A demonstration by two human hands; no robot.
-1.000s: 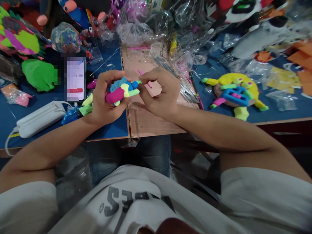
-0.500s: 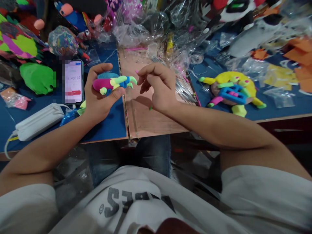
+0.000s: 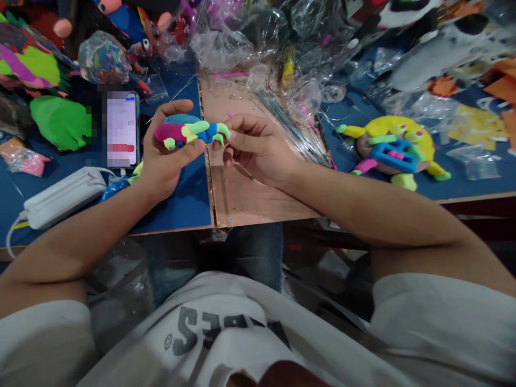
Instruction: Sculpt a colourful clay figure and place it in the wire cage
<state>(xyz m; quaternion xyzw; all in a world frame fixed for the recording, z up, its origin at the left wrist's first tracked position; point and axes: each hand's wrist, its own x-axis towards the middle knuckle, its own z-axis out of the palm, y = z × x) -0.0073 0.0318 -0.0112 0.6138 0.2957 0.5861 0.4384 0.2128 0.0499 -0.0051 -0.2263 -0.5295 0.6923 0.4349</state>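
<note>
- Well left of the left fingers, a green foam piece (image 3: 60,121) lies on the blue mat (image 3: 181,201); a white pouch (image 3: 64,196) with a cord lies nearer the body, below it.
- Just left of the left knuckles, a phone (image 3: 121,129) lies flat with its screen lit. It does not touch the hand.
- The left hand (image 3: 163,158) is closed around a soft toy (image 3: 189,131). Its fingers (image 3: 177,106) curl over the far side and the thumb presses the near side.
- The toy is held off the table between both hands, lying roughly level. The magenta end sits in the left grip, the blue middle is exposed, and the lime-green end points at the right fingertips.
- The right hand (image 3: 260,150) is pinched. The thumb and first fingertips (image 3: 233,134) touch the toy's green tip, and the other fingers are curled in.
- A thin stick (image 3: 246,173) with a green end pokes out under the right palm, over the bare wood strip (image 3: 242,201). Which fingers hold it can't be told.
- Just right of the right knuckles lies a bundle of thin metal rods (image 3: 292,131), with crumpled clear plastic bags (image 3: 258,32) beyond it.
- Well right of the right hand, a yellow toy figure (image 3: 393,145) with a blue patch lies flat on the mat.
</note>
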